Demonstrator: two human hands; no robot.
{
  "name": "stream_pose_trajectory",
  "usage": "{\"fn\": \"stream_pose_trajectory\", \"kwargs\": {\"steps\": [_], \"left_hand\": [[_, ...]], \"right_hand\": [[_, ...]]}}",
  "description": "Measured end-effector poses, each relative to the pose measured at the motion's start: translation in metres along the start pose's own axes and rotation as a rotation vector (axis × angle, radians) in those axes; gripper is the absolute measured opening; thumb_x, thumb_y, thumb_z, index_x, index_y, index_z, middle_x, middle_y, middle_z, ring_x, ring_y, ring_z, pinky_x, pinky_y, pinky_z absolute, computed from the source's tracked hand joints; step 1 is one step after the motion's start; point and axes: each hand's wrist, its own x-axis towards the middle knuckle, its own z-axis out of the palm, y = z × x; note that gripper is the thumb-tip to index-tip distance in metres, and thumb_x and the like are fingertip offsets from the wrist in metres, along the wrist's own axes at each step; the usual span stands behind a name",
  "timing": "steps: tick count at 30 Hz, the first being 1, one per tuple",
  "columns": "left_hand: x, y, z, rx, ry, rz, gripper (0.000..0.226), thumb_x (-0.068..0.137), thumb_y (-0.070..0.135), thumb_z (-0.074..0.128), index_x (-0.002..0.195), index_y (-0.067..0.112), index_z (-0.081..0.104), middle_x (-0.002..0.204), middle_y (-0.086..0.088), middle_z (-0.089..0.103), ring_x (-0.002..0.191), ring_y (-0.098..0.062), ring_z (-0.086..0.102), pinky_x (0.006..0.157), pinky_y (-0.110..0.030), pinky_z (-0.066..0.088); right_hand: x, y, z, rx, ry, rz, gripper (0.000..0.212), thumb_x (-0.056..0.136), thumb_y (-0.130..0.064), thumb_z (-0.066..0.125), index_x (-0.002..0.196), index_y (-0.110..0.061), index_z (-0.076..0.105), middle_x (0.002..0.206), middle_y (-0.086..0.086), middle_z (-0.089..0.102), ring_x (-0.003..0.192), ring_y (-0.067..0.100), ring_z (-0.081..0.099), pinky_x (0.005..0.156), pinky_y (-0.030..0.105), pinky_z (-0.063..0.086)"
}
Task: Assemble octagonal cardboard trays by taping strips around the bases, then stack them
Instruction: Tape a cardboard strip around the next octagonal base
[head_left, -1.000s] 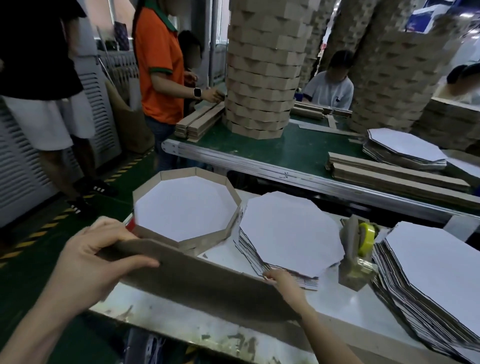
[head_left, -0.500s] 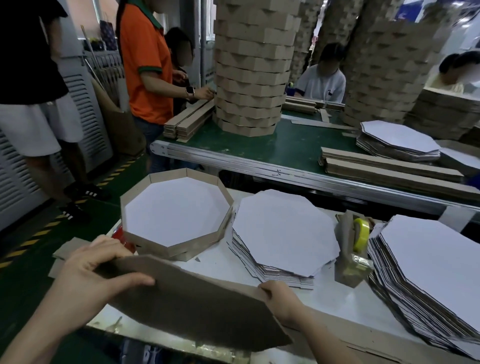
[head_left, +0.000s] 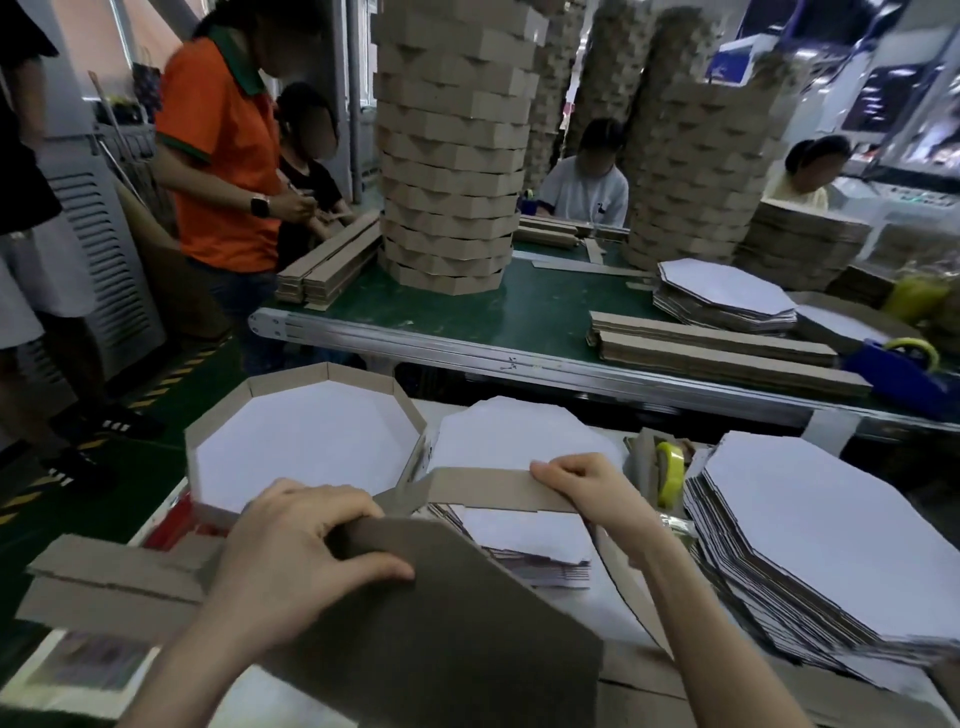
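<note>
Wrapping step: the left hand (head_left: 296, 551) and right hand (head_left: 587, 483), held apart, each grip the creased cardboard strip (head_left: 441, 623) above the middle stack of bases (head_left: 514, 441); next, probably, fold it round the top base and tape the joint.

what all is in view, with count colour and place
finished tray: one, brown and white, front left
base stacks: three, white, two in front, one on conveyor
tray towers: several, brown, on and behind conveyor
strip bundles: several, brown, on conveyor
tape roll: one, yellow, between front stacks
dispenser: one, blue, conveyor right
loose strips: some, brown, front left edge
other people: five, around conveyor
cardboard strip: one, brown, front centre
left hand, right hand: fingers grip the strip
</note>
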Motion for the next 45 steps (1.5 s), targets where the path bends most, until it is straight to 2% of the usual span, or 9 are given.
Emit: {"fn": "stream_pose_trajectory", "kwargs": {"steps": [5,10,15,20,24,29,32,39,45], "left_hand": [[0.027,0.046,0.045,-0.029,-0.147,0.072,0.119,0.053,0.076,0.072,0.137,0.067,-0.012,0.083,0.041,0.059,0.089,0.005,0.047,0.074,-0.014,0.034],[0.043,0.065,0.072,-0.156,-0.072,0.114,0.152,0.056,0.056,0.086,0.131,0.046,-0.045,0.112,0.04,0.057,0.11,-0.013,0.056,0.101,-0.037,0.04],[0.044,0.067,0.076,-0.131,-0.049,0.103,0.153,0.053,0.055,0.088,0.132,0.046,-0.043,0.114,0.048,0.046,0.085,-0.011,0.062,0.088,-0.034,0.05],[0.051,0.051,0.065,-0.085,0.117,-0.06,0.156,0.042,0.059,0.086,0.141,0.043,-0.034,0.102,-0.011,0.071,0.067,-0.006,0.048,0.055,-0.022,0.039],[0.048,0.049,0.065,0.007,0.202,-0.057,0.146,0.045,0.063,0.082,0.149,0.043,-0.019,0.103,0.006,0.073,0.08,-0.024,0.061,0.066,-0.04,0.049],[0.038,0.058,0.071,0.232,0.174,0.026,0.118,0.054,0.065,0.081,0.15,0.042,0.016,0.056,0.023,0.031,0.057,-0.009,0.035,0.054,-0.013,0.023],[0.038,0.065,0.07,0.325,0.195,0.152,0.114,0.047,0.067,0.082,0.145,0.027,0.039,0.056,0.018,0.049,0.054,-0.007,0.04,0.055,-0.008,0.018],[0.035,0.092,0.079,0.419,0.198,0.326,0.102,0.05,0.059,0.086,0.136,0.02,0.051,0.062,0.012,0.062,0.056,-0.01,0.058,0.06,-0.026,0.043],[0.028,0.116,0.089,0.394,0.192,0.51,0.076,0.052,0.048,0.087,0.118,0.019,0.066,0.062,0.011,0.06,0.062,-0.014,0.057,0.063,-0.028,0.027]], "right_hand": [[-0.018,-0.047,-0.032,0.125,0.065,-0.103,0.041,0.095,-0.037,0.063,0.065,-0.009,0.065,0.057,-0.001,0.048,0.052,0.009,0.044,0.051,0.016,0.032],[-0.047,-0.056,-0.068,0.175,0.116,-0.161,0.048,0.092,-0.039,0.066,0.076,0.006,0.064,0.064,0.011,0.049,0.06,0.018,0.042,0.053,0.025,0.029],[-0.069,-0.044,-0.107,0.29,0.182,-0.163,0.054,0.082,-0.038,0.071,0.072,0.014,0.059,0.065,0.014,0.049,0.054,0.021,0.042,0.05,0.024,0.031],[-0.086,-0.017,-0.157,0.257,0.226,-0.145,0.059,0.077,-0.039,0.067,0.077,0.019,0.058,0.064,0.018,0.051,0.051,0.021,0.046,0.048,0.023,0.034],[-0.088,0.009,-0.176,0.157,0.19,-0.045,0.039,0.08,-0.041,0.064,0.066,-0.005,0.072,0.059,0.006,0.056,0.05,0.01,0.052,0.048,0.014,0.039],[-0.078,0.043,-0.173,-0.255,-0.148,0.143,0.03,0.09,-0.041,0.056,0.085,-0.02,0.078,0.079,-0.001,0.067,0.075,0.01,0.062,0.077,0.028,0.049],[-0.065,0.05,-0.149,-0.445,-0.189,0.148,0.02,0.098,-0.03,0.057,0.114,-0.028,0.069,0.105,-0.013,0.068,0.097,0.0,0.063,0.096,0.024,0.048],[-0.007,-0.075,-0.053,-0.096,-0.035,-0.132,0.033,0.102,-0.044,0.046,0.118,-0.024,0.066,0.11,-0.012,0.07,0.094,-0.002,0.068,0.093,0.034,0.054],[0.013,-0.156,-0.005,-0.67,-0.345,-0.246,0.058,0.099,-0.055,0.043,0.095,-0.002,0.068,0.089,0.009,0.069,0.083,0.023,0.067,0.072,0.036,0.05]]}}
